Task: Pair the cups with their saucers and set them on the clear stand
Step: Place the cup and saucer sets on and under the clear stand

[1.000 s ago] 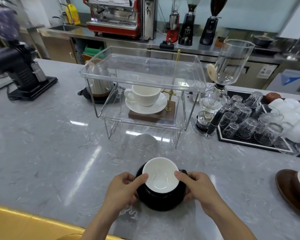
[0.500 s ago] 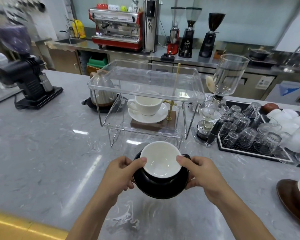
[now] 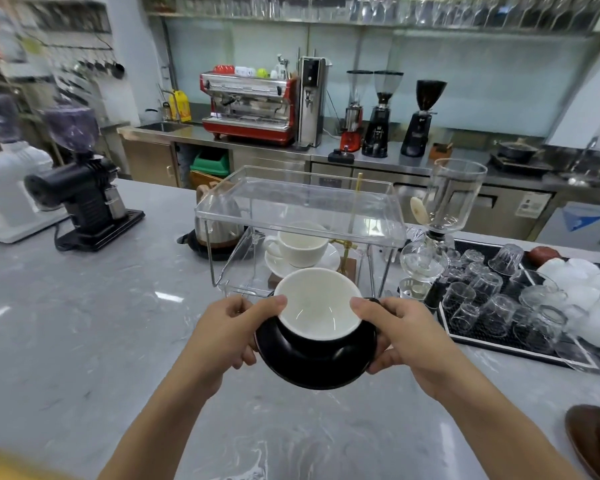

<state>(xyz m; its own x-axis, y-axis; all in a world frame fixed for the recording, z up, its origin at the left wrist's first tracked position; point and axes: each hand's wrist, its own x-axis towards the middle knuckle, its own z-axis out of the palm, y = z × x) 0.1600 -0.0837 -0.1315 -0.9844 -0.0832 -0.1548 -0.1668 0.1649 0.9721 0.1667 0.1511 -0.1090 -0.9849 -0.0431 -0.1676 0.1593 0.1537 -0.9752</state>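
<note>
Black cup (image 3: 317, 308): white inside, sits upright on the black saucer (image 3: 312, 362); the pair is held in the air just in front of the stand (image 3: 298, 206), off the counter (image 3: 84, 323).
Black saucer: tilted a little toward the camera, its near rim lowest.
Left hand (image 3: 229, 336): grips the saucer's left edge — thumb laid on the cup's left rim, fingers curled under the saucer.
Right hand (image 3: 405, 336): grips the saucer's right edge, thumb on the cup's right rim, fingers curled beneath; the cup's dark handle shows just behind this thumb.
Stand: clear, two tiers on thin metal legs, on the counter beyond the held pair; its top tray carries nothing visible.
White cup (image 3: 300, 245): on the white saucer (image 3: 303, 265), seen through the stand at its lower level, handle to the left; whether it rests on the lower tier or on the wooden base behind it, I cannot tell.
Kettle (image 3: 217, 220): behind the stand's left side.
Siphon (image 3: 440, 220): glass, upright, just right of the stand.
Glasses (image 3: 492, 296): upturned on a black mat (image 3: 499, 344), right of the stand — beyond the siphon.
Grinder (image 3: 84, 199): black, well left of the stand.
Brown saucer (image 3: 589, 441): at the frame's right edge, nearer the camera than the stand, partly cut off.
</note>
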